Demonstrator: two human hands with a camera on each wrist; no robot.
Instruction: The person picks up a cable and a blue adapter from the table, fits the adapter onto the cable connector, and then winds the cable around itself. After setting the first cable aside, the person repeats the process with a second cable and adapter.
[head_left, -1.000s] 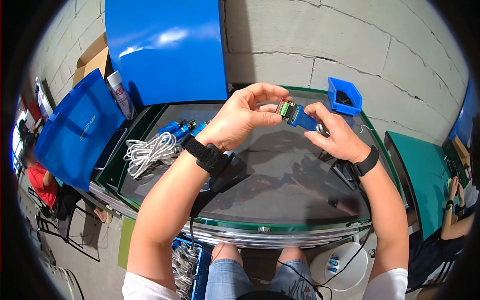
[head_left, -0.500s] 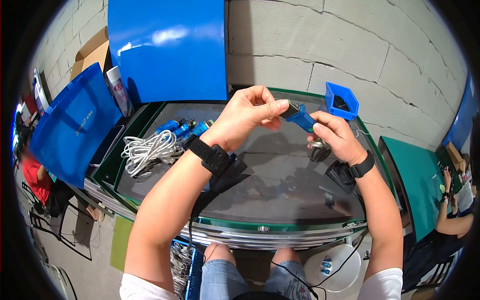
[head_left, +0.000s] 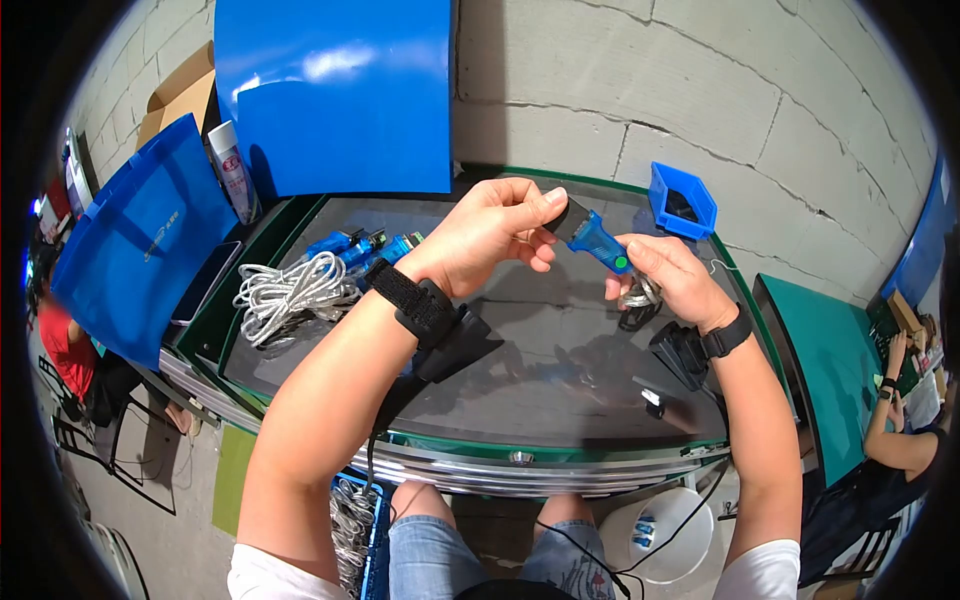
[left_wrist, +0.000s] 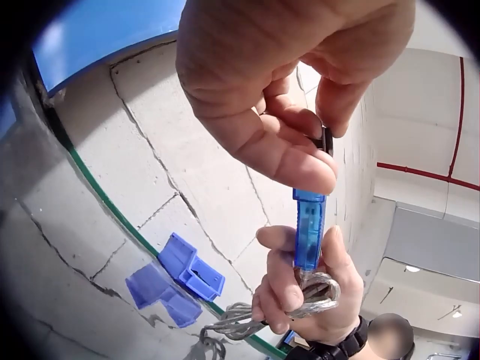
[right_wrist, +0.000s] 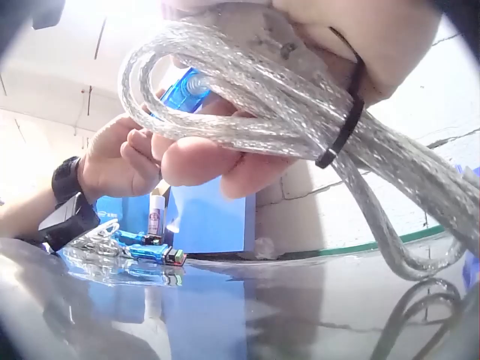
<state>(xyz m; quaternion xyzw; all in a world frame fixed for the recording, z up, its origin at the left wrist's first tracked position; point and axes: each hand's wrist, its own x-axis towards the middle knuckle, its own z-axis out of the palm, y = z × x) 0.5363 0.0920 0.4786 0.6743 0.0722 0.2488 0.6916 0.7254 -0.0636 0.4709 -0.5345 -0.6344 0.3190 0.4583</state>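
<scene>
Blue connector (head_left: 600,243): above worktop (head_left: 540,370), toward far edge; green terminals now out of sight, green dot (head_left: 621,262) showing.
Left hand (head_left: 490,232): pinching dark end (head_left: 571,219).
Right hand (head_left: 675,274): pinching cable end, coil (right_wrist: 247,97) alongside.
Meaning: probably turned for checking.

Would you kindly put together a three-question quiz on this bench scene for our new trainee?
1. What colour is the round dot on the blue connector?
2. True or false: the left hand is holding the spray can.
3. Fill in: a thin black ____ wraps round the coiled cable at the right hand.

Key:
1. Green.
2. False; it pinches the dark block at the connector's end.
3. Tie.
</scene>
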